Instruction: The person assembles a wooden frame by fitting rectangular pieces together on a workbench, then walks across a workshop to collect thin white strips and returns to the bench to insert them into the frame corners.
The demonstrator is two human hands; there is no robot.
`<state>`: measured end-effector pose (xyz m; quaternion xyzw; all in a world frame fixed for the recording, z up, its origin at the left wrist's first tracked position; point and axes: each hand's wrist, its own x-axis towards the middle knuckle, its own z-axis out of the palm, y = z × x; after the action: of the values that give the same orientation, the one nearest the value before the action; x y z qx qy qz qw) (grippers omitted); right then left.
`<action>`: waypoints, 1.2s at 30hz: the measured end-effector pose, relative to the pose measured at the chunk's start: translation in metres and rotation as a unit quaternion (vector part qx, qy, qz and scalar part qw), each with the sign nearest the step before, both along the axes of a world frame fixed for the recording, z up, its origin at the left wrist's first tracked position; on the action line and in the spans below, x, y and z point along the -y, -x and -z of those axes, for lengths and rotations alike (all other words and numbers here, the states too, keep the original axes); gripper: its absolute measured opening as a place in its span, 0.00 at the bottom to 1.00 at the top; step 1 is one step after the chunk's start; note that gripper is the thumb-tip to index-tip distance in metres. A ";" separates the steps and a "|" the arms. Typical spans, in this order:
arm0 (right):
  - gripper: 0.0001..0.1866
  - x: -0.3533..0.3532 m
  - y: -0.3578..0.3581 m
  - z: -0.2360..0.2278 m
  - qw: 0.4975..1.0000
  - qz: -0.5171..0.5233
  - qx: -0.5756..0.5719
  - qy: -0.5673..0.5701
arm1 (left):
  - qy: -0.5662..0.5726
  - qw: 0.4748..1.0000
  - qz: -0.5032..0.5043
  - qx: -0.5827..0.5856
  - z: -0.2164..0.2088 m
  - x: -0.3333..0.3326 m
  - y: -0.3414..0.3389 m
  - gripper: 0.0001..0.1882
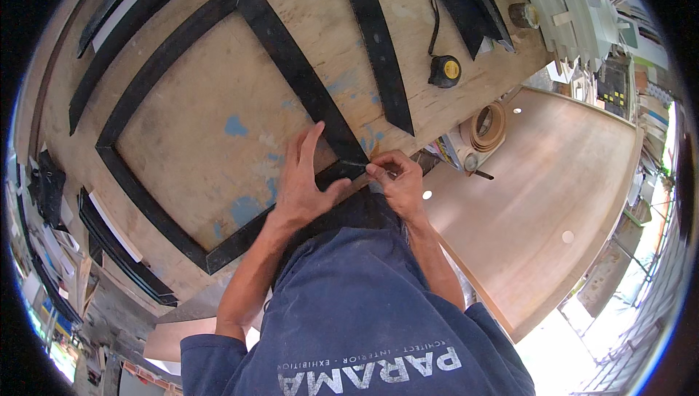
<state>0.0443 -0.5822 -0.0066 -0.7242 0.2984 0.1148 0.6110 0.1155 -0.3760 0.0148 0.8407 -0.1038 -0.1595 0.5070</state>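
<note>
Both hands (349, 177) press a matte black rectangular frame (218, 104) on scuffed plywood (211, 155).

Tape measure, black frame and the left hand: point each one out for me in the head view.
tape measure (445, 71): head view, on its yellow round face.
black frame (291, 68): head view, on the upper right side strip.
left hand (302, 181): head view, on the back of the hand, pressed flat near the frame's corner.

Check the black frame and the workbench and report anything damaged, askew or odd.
Nothing looks damaged. The black frame lies flat, its mitred corners closed; the left hand presses on the near corner beside the right hand. Only blue paint smears mark the plywood workbench.
</note>
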 end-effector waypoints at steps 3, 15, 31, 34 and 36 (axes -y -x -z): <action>0.06 -0.007 -0.001 -0.003 0.999 0.024 0.002 0.024 | -0.068 0.988 0.075 0.119 0.001 -0.010 -0.033 0.38; 0.06 -0.016 0.007 0.011 0.996 0.084 0.005 0.025 | -0.123 0.875 0.411 0.227 0.031 -0.006 -0.106 0.33; 0.04 -0.031 0.008 0.017 0.985 0.162 0.037 0.034 | -0.076 0.876 0.422 0.222 0.033 -0.005 -0.108 0.35; 0.04 -0.033 0.007 0.014 0.982 0.170 0.048 0.061 | -0.070 0.879 0.419 0.217 0.032 -0.005 -0.108 0.34; 0.04 -0.038 0.008 0.021 0.976 0.177 0.076 0.096 | -0.067 0.878 0.422 0.218 0.034 -0.005 -0.110 0.34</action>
<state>0.0363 -0.5438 -0.0271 -0.7219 0.3840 -0.0802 0.5701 0.2255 -0.3707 -0.0187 0.7631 -0.5451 -0.1778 0.2984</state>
